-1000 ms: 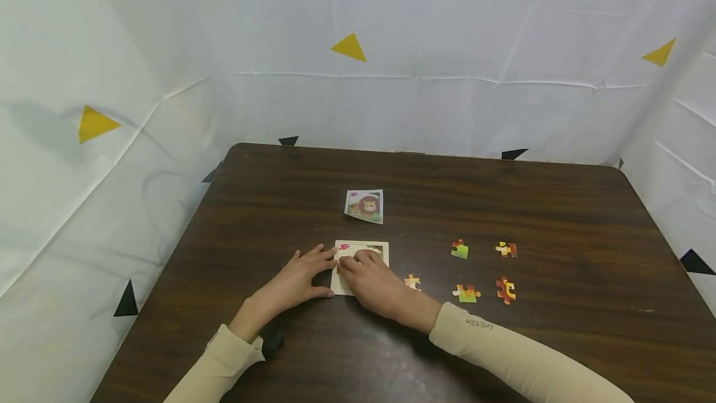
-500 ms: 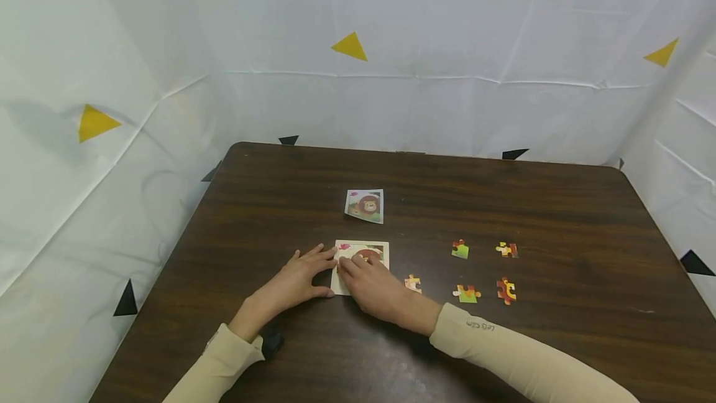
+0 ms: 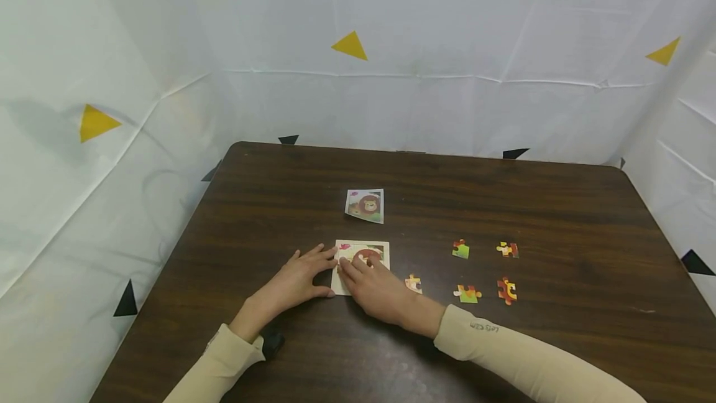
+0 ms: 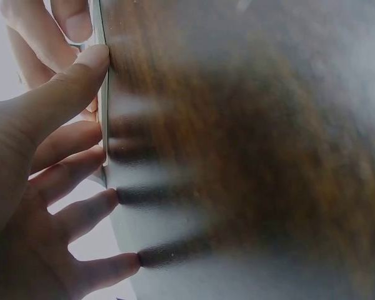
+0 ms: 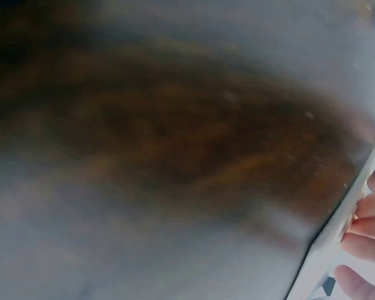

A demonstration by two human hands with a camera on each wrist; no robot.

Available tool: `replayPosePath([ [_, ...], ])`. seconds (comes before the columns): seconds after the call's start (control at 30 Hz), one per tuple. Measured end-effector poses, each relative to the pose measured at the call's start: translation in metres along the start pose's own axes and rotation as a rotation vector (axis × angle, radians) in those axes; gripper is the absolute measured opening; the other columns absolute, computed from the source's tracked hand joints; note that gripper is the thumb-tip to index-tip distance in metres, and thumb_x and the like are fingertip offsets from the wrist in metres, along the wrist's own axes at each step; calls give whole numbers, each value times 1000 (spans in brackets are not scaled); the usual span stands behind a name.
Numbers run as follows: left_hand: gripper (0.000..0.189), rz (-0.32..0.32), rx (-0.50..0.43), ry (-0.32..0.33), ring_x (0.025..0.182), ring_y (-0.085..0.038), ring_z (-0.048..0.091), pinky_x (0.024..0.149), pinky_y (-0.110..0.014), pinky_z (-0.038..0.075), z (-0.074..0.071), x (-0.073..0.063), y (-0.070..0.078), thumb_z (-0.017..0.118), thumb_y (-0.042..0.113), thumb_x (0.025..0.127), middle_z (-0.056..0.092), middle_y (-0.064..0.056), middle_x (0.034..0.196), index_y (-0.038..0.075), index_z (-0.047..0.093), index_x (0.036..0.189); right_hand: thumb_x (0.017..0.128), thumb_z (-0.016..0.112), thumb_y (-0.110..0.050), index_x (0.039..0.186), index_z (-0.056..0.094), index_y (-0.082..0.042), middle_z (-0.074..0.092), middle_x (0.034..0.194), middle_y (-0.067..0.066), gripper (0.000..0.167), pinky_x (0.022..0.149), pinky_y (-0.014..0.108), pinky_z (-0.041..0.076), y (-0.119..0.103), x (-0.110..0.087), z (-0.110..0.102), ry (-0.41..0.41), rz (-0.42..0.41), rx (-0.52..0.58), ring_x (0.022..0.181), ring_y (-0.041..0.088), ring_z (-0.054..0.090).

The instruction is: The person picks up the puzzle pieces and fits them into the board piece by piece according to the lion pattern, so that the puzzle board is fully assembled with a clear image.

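Observation:
A square puzzle board (image 3: 342, 288) with a pale frame lies in front of me in the head view; a pink flower and part of a lion show in its picture. My left hand (image 3: 302, 275) has its fingers spread, with thumb and fingertips against the board's left edge. In the left wrist view its thumb (image 4: 90, 65) touches the rim. My right hand (image 3: 375, 285) lies over the board, fingers bent down, pinching a puzzle piece (image 5: 354, 219) at the left middle. The hand covers most of that piece and the board's lower part.
Several loose puzzle pieces lie to the right, among them a green one (image 3: 461, 250) and a red-orange one (image 3: 506, 291). Another piece (image 3: 414, 283) is close to the right wrist. Beyond the board is a lion picture card (image 3: 366, 206) with a curled edge.
My right hand has shifted slightly toward me and its fingers have drawn back, so more of the lion shows. The left hand has stayed in place.

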State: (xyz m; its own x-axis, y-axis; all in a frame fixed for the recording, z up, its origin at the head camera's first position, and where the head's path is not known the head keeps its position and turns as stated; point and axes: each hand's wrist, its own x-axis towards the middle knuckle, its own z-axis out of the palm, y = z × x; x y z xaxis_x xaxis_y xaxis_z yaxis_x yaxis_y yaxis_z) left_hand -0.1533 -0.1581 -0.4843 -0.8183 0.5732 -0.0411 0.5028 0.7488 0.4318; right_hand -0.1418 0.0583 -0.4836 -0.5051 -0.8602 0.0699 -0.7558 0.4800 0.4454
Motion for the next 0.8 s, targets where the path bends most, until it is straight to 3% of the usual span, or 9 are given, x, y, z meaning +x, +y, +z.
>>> replayPosePath([
  [0.5,64,7,3,6,141,-33,30,103,-69,24,-1,0,0,77,37,81,40,-8,150,6,58,133,94,57,-24,132,59,-11,54,136,6,40,93,42,46,-7,1,-3,9,87,57,118,23,52],
  [0.8,64,13,1,2,141,-33,30,103,-69,24,0,0,-2,77,37,81,39,-8,150,5,58,133,91,61,-28,134,58,-12,54,138,5,46,99,42,41,2,0,-1,24,-10,-30,113,20,53],
])
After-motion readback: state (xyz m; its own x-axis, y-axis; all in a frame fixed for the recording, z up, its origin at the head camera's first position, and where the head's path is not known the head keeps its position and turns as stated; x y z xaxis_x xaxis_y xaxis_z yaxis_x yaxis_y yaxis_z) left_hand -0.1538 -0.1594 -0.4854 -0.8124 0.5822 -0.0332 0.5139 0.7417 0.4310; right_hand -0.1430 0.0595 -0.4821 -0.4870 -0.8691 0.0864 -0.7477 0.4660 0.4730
